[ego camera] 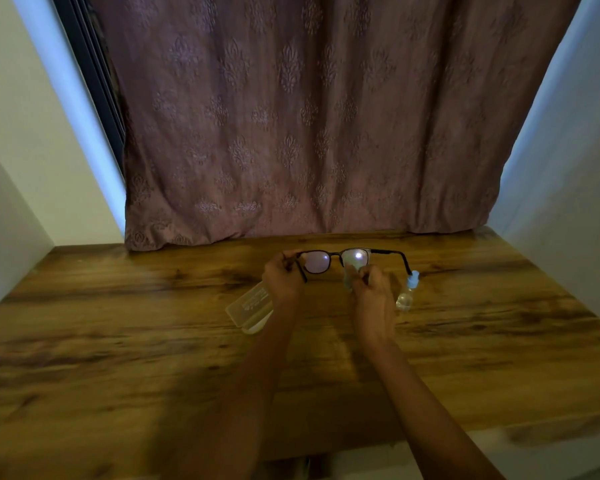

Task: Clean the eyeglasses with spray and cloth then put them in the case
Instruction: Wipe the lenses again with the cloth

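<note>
Glasses are held up over the far middle of the counter, lenses facing us, with the long axis running left to right and both temples unfolded. Our left hand grips the left end at the hinge, fingers curled tight round the frame. Our right hand is at the right lens, fingers closed in a pinch on the pale cloth against the glass; we cannot tell how far the cloth wraps behind the lens. The right lens is therefore at the right fingertips, and the left lens is bare, between the two hands and just left of the cloth. We judge the wipe is under way on the right lens. The next stroke needs only a short shift left along the frame while the left hand steadies it. The case lies flat on the counter, near and left, partly under the left wrist. The spray stands just right of the right hand, close under the right temple tip. The curtain hangs behind.
</note>
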